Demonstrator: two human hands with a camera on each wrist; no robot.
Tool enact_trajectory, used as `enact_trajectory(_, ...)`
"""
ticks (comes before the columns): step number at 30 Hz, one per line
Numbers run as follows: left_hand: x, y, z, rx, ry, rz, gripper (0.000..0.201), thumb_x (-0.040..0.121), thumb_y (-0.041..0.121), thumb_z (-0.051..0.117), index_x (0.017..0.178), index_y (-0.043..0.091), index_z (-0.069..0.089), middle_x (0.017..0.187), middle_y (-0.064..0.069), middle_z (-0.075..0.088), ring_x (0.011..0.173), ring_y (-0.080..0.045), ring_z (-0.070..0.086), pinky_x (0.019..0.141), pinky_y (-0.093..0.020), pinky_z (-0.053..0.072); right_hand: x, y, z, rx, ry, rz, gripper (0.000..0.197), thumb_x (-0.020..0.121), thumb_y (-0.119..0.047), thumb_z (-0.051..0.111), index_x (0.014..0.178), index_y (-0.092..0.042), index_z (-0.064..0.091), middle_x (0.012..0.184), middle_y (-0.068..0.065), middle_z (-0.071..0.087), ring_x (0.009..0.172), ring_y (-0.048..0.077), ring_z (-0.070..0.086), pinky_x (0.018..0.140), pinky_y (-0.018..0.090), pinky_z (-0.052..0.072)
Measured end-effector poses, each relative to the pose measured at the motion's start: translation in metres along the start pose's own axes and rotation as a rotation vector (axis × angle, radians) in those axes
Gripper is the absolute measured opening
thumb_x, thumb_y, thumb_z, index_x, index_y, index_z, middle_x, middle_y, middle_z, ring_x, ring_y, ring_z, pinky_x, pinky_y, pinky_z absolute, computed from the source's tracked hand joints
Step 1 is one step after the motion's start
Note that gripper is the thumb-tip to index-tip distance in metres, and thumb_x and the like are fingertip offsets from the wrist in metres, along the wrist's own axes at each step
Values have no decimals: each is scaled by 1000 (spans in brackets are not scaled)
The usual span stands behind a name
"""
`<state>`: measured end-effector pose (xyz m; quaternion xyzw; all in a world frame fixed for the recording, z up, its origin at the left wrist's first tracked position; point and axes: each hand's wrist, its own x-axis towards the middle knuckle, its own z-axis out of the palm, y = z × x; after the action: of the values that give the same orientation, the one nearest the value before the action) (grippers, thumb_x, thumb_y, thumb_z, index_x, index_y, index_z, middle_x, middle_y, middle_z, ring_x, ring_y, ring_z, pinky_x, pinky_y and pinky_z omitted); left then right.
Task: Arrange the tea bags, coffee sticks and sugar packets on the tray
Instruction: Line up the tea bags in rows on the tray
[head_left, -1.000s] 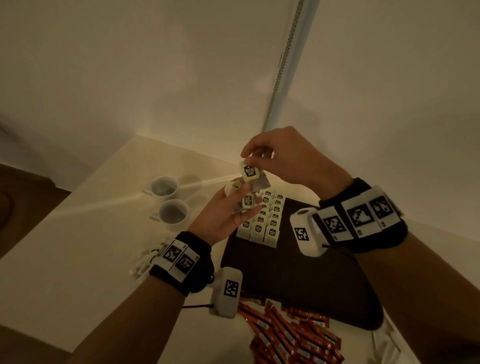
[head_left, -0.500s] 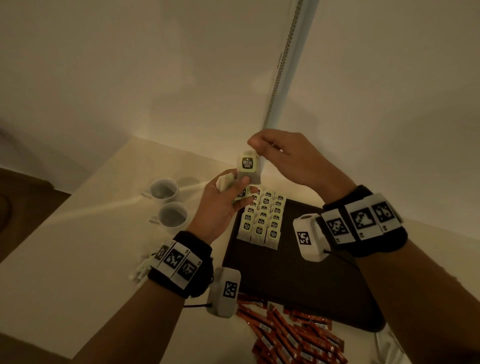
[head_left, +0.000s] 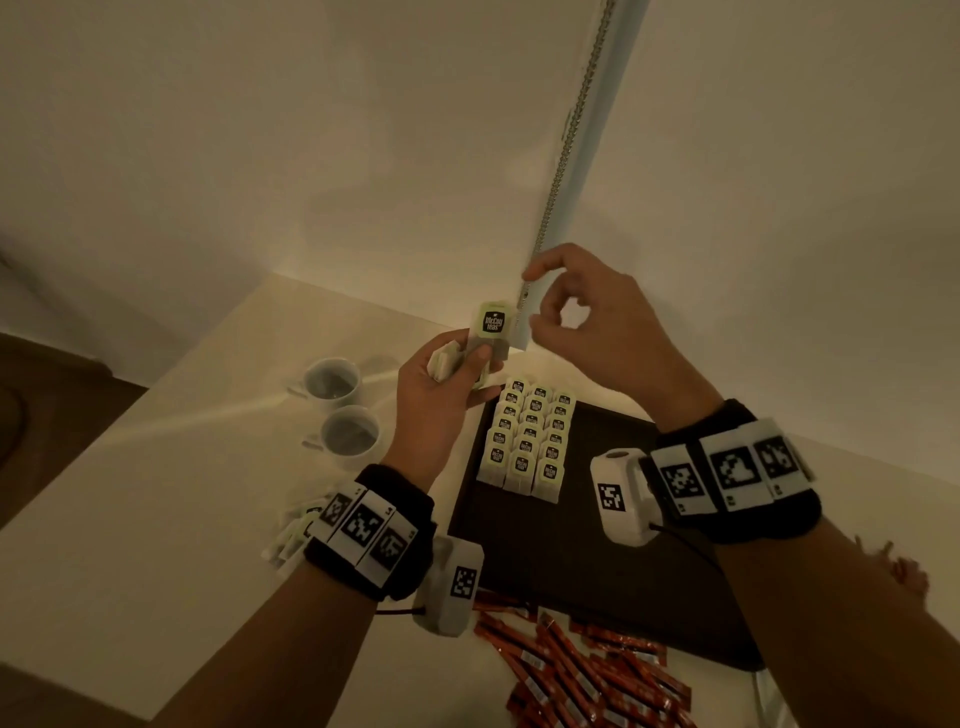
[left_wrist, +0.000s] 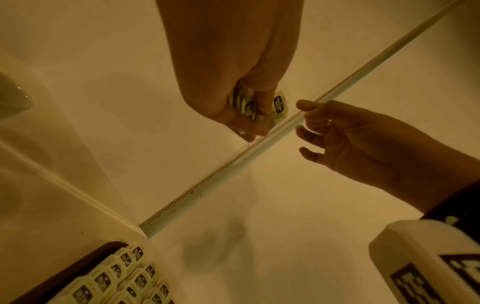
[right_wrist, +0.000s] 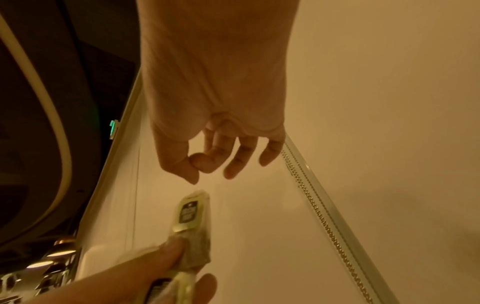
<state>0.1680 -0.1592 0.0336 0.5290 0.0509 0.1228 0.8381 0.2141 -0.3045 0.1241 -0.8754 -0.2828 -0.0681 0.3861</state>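
Note:
My left hand (head_left: 462, 364) grips a small stack of pale green tea bags, and its thumb pins one tea bag (head_left: 491, 325) upright above the stack. My right hand (head_left: 540, 306) hovers just right of that bag with loosely bent fingers, holding nothing; the right wrist view shows its fingertips (right_wrist: 194, 164) just above the tea bag (right_wrist: 189, 211). Below, a dark tray (head_left: 597, 545) carries three neat rows of tea bags (head_left: 527, 441) in its far left corner. Orange coffee sticks (head_left: 582, 670) lie heaped on the table in front of the tray. White packets (head_left: 293, 535) lie left of my left wrist.
Two white cups (head_left: 332, 382) (head_left: 350, 436) stand on the table left of the tray. A white strip with a bead chain (head_left: 566, 156) runs up the wall corner behind my hands. Most of the tray is bare and dark.
My right hand lifted one tea bag up off the left hand's stack and has now let go of it. The left thumb now holds that bag upright. Both hands rose slightly.

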Motion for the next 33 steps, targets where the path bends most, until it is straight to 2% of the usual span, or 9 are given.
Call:
enact_trajectory(3,-1,-2,2,21,23,23,12,90,4,60,100,10,63,90,-6,68,82,-12,67,61,-23,55,-3,-4,6,-111,-111,-15,59,70,-43,58,127,-33,45,83,-21,62,95,7,56,94,38,41)
enact_trajectory(7,-1,-3,2,33,25,26,13,90,2,59,102,8,62,91,-8,68,79,-10,68,60,-22,55,-3,-1,8,-101,-12,-49,43,75,-28,62,117,-24,53,75,-13,57,77,10,55,81,43,49)
enact_trajectory(10,-3,-2,2,29,-8,7,13,90,3,59,101,9,62,90,-8,68,80,-10,68,61,-23,55,-2,2,10,-192,-68,-22,57,72,-47,49,127,-32,48,104,-12,59,101,12,52,92,44,43)
enact_trajectory(13,-5,-1,2,5,-57,-15,13,90,6,61,99,14,64,91,-9,68,83,-15,68,62,-25,56,4,6,9,-226,-110,-14,52,81,-47,60,127,-24,54,122,-1,54,113,18,50,96,38,41)
enact_trajectory(15,-6,1,2,-28,-75,-39,13,90,8,60,100,15,64,91,-8,69,84,-17,68,62,-25,56,8,7,7,-194,-76,-29,26,83,-32,68,104,-16,67,106,5,62,98,19,57,89,36,45)
enact_trajectory(17,-7,2,2,-62,-90,-58,11,90,10,59,99,16,63,91,-3,71,84,-18,69,61,-24,55,9,6,4,-181,-28,-21,14,82,-32,69,85,-18,68,92,4,65,87,16,57,81,32,46)
enact_trajectory(23,-9,6,2,-103,-128,-81,11,87,18,60,98,20,62,90,2,73,84,-15,70,59,-22,54,6,2,3,-114,-4,21,11,83,-33,69,81,-24,63,90,-5,63,81,3,53,68,7,36)
enact_trajectory(26,-10,7,1,-81,-105,-56,12,87,18,60,98,20,63,91,1,73,85,-17,69,59,-22,53,3,2,1,-11,-33,85,19,79,-37,72,86,-24,62,94,-11,60,85,-1,53,67,2,37)
enact_trajectory(33,-9,9,4,-52,-60,12,14,90,9,58,99,18,64,89,1,73,84,-17,70,59,-22,54,1,4,5,28,29,36,17,75,-15,73,76,-24,58,97,1,58,87,4,51,70,-1,34)
